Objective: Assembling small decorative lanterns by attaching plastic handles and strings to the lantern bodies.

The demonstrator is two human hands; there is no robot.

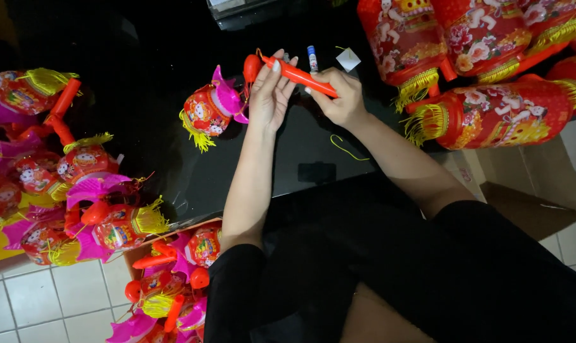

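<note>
Red lantern handle (300, 77) pinched in both grips, small lantern (208, 109) dangling, large lanterns (497, 114) beside

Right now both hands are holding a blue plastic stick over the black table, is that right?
Not quite: the stick is red-orange, not blue, as the head view shows. The left hand and right hand do both hold it over the black table.

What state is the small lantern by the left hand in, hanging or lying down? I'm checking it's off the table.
Cannot tell: the small lantern shows beside the left hand, its support unseen.
</note>
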